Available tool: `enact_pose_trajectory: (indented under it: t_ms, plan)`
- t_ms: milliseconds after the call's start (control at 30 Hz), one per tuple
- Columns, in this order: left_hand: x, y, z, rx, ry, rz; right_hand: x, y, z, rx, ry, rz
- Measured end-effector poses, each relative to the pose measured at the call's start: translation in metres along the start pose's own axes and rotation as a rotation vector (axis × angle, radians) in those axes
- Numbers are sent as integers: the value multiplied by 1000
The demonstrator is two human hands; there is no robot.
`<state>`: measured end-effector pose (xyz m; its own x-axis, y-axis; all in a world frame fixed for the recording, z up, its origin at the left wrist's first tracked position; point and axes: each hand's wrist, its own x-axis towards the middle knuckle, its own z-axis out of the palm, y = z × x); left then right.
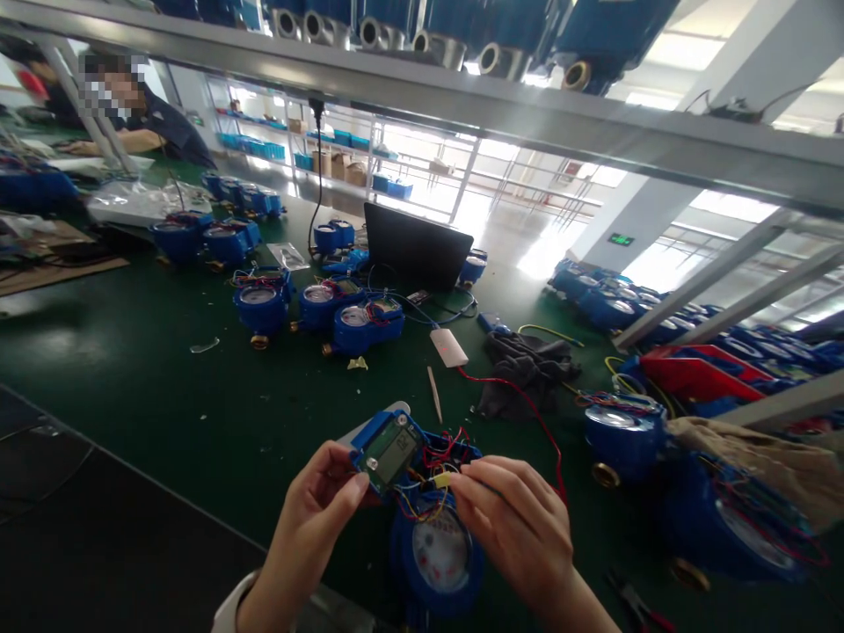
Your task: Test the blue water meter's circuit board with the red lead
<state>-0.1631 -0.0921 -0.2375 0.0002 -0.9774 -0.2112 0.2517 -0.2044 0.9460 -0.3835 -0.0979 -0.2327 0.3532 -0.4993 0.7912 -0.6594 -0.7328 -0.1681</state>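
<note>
Your left hand pinches the display module, tilting it clear of the water meter on the desk. Your right hand fingers pinch the yellow connector, exposing wiring.

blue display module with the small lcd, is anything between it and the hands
Nothing visible does. The left hand already grips the blue display module at its lower edge, and the right hand pinches a small yellow connector on the red and yellow wires beside it, above the round blue water meter.
</note>
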Motion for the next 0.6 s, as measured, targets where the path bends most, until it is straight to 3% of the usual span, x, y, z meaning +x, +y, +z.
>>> enact_pose_trajectory:
  t_ms: [100, 200, 333, 367, 433, 533, 600]
  plan:
    - [3, 2, -4, 60, -36, -59, 1, -3, 3, 74, 8, 68]
    - [4, 3, -14, 294, -40, -61, -1, -4, 7, 107, 17, 75]
    - [-3, 9, -20, 776, 173, 377, -5, -3, 15, 116, 17, 16]
    - [-4, 12, -17, 851, 148, 487, -5, -3, 17, 123, 9, 8]
    - [-4, 18, -7, 928, -18, 598, -4, -3, 22, 141, 3, 6]
    - [3, 24, 12, 952, -260, 503, -2, -5, 26, 165, 34, 30]
    - [9, 21, 19, 881, -332, 397, -1, -8, 25, 187, 47, 60]
